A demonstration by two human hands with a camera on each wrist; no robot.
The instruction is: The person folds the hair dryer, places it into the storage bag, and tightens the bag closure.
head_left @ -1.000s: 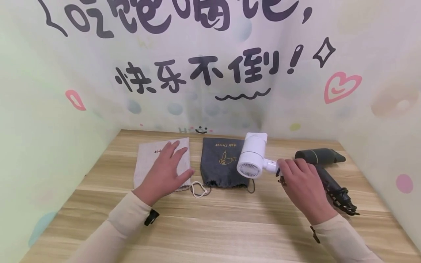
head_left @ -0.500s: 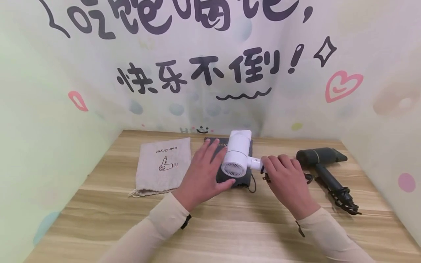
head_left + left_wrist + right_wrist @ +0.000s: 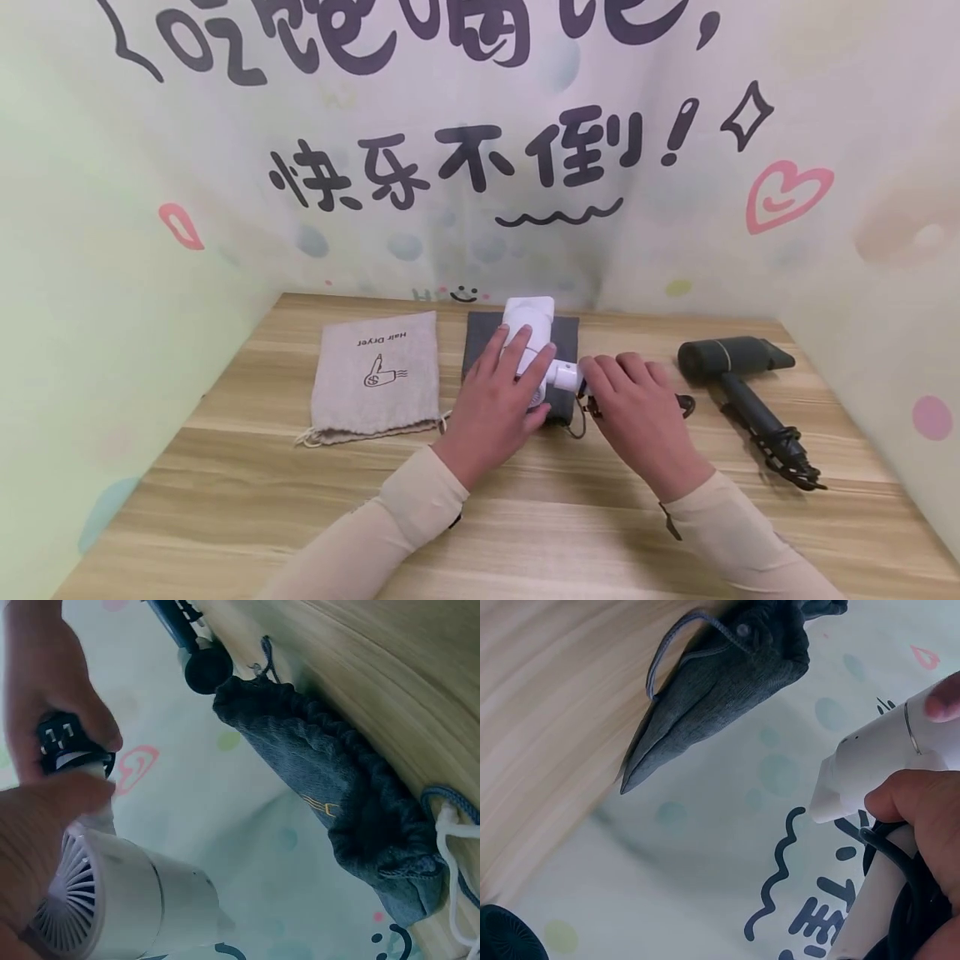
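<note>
A white hair dryer is held above a dark grey drawstring bag in the head view. My right hand grips its handle, where a black cord is wound, seen in the right wrist view. A black plug shows beside that hand in the left wrist view. My left hand lies over the barrel, fingers curved across it and thumb at the near side. The vented rear end is partly hidden beneath this hand. Printing on the dark bag is mostly covered by hands and dryer.
To the left lies a beige drawstring bag printed "Hair Dryer". A black hair dryer rests at the right with its cord wrapped round the handle. A printed cloth wall rises behind the wooden table.
My left hand has moved right from over the beige bag and taken hold of the white hair dryer's barrel. The right hand has carried the dryer leftward, over the dark bag.
</note>
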